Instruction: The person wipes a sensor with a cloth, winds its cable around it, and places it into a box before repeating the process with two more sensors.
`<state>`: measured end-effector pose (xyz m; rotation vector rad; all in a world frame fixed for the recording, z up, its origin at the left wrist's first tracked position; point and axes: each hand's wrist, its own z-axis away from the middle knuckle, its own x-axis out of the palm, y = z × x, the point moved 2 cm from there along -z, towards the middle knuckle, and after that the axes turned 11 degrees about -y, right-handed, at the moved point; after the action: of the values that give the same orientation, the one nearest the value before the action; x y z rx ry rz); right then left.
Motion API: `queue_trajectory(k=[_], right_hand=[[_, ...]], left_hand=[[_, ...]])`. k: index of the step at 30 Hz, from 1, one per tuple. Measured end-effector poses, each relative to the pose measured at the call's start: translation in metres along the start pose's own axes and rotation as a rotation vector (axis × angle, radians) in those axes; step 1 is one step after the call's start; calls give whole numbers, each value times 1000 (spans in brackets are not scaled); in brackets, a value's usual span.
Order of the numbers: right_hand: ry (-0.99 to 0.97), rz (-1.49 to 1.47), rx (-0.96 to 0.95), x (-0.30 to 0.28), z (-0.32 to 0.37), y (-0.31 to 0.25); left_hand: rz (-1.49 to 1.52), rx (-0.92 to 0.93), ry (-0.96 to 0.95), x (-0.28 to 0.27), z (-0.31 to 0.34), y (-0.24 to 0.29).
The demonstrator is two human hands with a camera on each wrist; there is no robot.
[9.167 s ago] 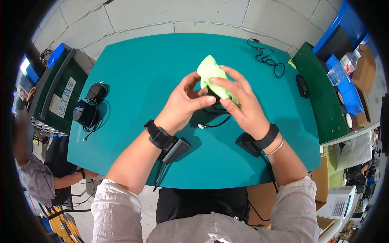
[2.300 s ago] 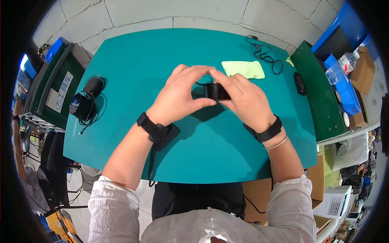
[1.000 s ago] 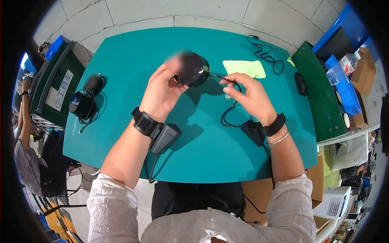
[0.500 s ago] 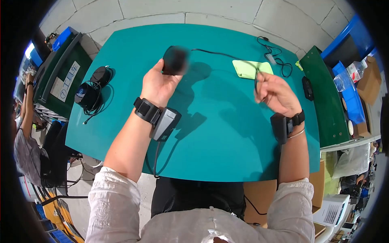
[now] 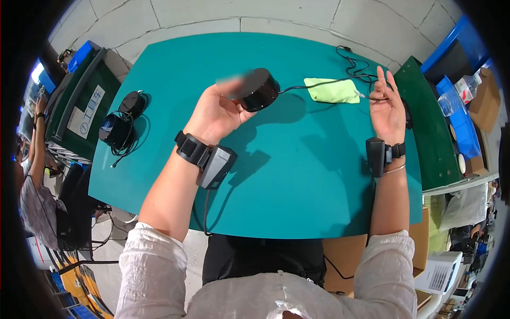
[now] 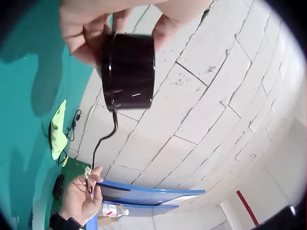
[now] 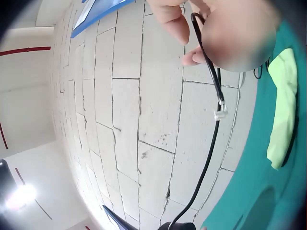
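Note:
My left hand grips a glossy black cylindrical device above the table, its flat round top tilted. In the left wrist view the device hangs from the fingers, side-on. A thin black cable runs from it rightward to my right hand, raised at the table's right side. That hand holds the cable near its end, two fingers pointing up. In the right wrist view the cable loops around the fingers, and a small white connector dangles from its end. Beneath the cable lies a folded light-green cloth.
Two more black round devices with bundled cables sit at the table's left. A loose black cable lies at the back right. A green side panel and blue bins border the right; a block wall stands behind.
The cloth, earlier in both hands around the device, now lies on the table. My right hand has since moved right with the cable end, stretching the cable out; the left keeps the device raised.

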<state>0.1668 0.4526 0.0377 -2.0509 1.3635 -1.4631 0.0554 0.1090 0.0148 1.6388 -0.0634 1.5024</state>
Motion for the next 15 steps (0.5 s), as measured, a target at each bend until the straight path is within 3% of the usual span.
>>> queue_trajectory(k=[2, 4, 7, 9, 11, 12, 13, 15], right_hand=[[37, 16, -11, -16, 0, -3], [120, 32, -27, -18, -1, -3], [198, 35, -6, -11, 1, 2], [146, 86, 69, -15, 3, 4], [82, 134, 148, -15, 0, 7], [68, 235, 229, -10, 1, 8], [55, 337, 307, -6, 1, 9], [39, 404, 343, 3, 3, 14]], left_hand=[[-54, -52, -49, 0, 1, -1], [-28, -174, -404, 9, 5, -2], [55, -257, -567, 17, 11, -4], [48, -210, -554, 7, 6, -8], [362, -90, -548, -2, -2, -4], [417, 50, -468, -4, -6, -1], [415, 53, -469, -4, -8, 2], [625, 236, -230, -12, -12, 10]])
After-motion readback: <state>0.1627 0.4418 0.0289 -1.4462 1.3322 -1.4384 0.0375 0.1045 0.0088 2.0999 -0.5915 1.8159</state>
